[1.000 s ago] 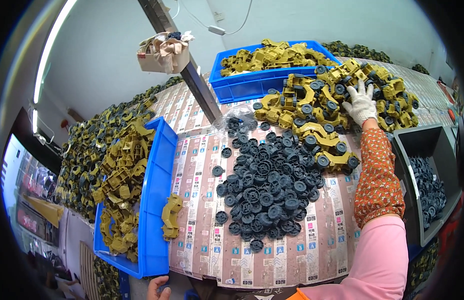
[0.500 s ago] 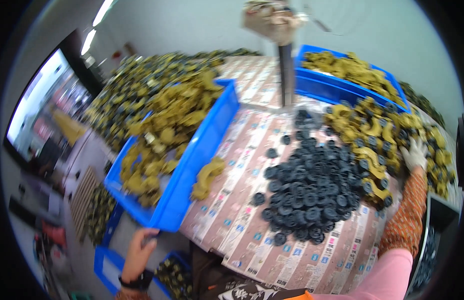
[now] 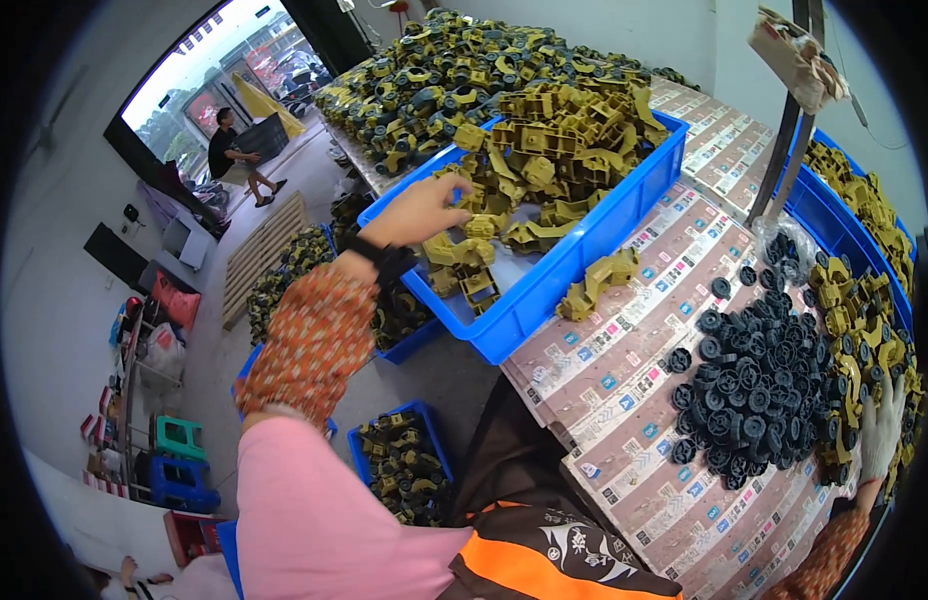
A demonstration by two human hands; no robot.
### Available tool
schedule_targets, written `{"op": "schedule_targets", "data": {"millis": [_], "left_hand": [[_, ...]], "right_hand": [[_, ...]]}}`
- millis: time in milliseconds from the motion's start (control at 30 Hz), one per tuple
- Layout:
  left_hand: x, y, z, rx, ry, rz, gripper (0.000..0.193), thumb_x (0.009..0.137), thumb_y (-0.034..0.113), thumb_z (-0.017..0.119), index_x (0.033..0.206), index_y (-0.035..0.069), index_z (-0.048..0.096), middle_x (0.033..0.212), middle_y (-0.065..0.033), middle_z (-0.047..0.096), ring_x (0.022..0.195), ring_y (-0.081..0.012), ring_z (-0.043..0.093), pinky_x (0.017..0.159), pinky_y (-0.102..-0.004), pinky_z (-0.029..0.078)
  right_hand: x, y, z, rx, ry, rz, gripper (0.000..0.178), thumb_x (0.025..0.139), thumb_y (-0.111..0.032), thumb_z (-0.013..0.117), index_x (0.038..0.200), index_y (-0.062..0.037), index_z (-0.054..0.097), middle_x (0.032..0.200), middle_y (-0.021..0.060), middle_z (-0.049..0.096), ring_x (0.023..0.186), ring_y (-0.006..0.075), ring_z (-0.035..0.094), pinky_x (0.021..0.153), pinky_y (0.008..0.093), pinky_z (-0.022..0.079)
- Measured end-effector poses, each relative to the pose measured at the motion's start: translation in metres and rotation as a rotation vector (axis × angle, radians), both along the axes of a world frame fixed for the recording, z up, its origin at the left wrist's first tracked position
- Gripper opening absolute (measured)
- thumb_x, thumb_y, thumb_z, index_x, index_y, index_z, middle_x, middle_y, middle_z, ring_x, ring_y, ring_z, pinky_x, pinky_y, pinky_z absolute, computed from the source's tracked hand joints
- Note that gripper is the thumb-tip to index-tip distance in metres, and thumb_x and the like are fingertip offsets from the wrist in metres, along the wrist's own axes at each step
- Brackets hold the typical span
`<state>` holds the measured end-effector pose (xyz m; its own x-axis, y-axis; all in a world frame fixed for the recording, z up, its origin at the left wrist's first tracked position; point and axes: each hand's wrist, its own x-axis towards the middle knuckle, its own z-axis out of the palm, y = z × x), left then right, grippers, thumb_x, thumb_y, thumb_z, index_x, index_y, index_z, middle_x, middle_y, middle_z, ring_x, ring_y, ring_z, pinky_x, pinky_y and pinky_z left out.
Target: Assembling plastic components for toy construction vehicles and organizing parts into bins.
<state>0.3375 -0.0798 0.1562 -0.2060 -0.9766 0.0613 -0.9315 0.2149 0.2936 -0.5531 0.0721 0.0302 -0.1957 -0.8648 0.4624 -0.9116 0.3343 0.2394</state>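
Note:
My left hand, bare with a dark band at the wrist, is over the near left side of a blue bin heaped with yellow plastic toy-vehicle bodies. Its thumb and forefinger are apart, and nothing shows between them. At the far right, my right hand wears a white glove. Its fingers stretch out over yellow bodies fitted with black wheels; what lies under the palm is hidden. Just left of it is a pile of loose black toy wheels. One yellow body lies alone beside the bin.
A metal post rises from the patterned tabletop. Another blue bin of yellow bodies stands behind it. A large heap of wheeled vehicles covers the far table. Bins stand on the floor. A person holds a dark crate near the doorway.
The view has swung left. My left hand has gone from below the bin's near corner to above its contents. My right hand stays at the wheeled bodies.

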Motion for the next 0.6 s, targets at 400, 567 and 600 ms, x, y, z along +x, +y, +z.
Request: {"op": "schedule_targets", "data": {"millis": [400, 567, 600], "left_hand": [[-0.001, -0.097, -0.076, 0.793, -0.13, -0.064, 0.126, 0.075, 0.074, 0.083, 0.169, 0.026, 0.014, 0.168, -0.0306, 0.016, 0.158, -0.0476, 0.019, 0.122, -0.06, 0.028], [-0.033, -0.086, -0.075, 0.76, -0.313, 0.013, 0.126, 0.073, 0.065, 0.088, 0.168, 0.023, 0.017, 0.156, -0.0318, 0.039, 0.142, -0.0442, 0.046, 0.115, -0.0523, 0.041], [-0.027, -0.094, -0.087, 0.79, -0.209, 0.033, 0.122, 0.075, 0.062, 0.087, 0.168, 0.022, 0.018, 0.148, -0.0288, 0.048, 0.134, -0.0413, 0.052, 0.11, -0.0498, 0.044]], "right_hand": [[0.25, 0.156, 0.079, 0.368, -0.298, 0.251, 0.049, 0.097, -0.014, 0.064, 0.145, -0.0037, 0.058, 0.161, 0.0266, 0.042, 0.149, 0.0442, 0.041, 0.119, 0.0523, 0.036], [0.255, 0.187, 0.073, 0.397, -0.4, 0.102, 0.046, 0.1, -0.03, 0.07, 0.142, -0.0124, 0.063, 0.162, 0.0274, 0.041, 0.153, 0.0474, 0.033, 0.121, 0.0536, 0.035], [0.255, 0.189, 0.072, 0.401, -0.397, 0.102, 0.046, 0.1, -0.03, 0.07, 0.142, -0.0124, 0.063, 0.162, 0.0274, 0.041, 0.153, 0.0474, 0.033, 0.121, 0.0536, 0.035]]}}
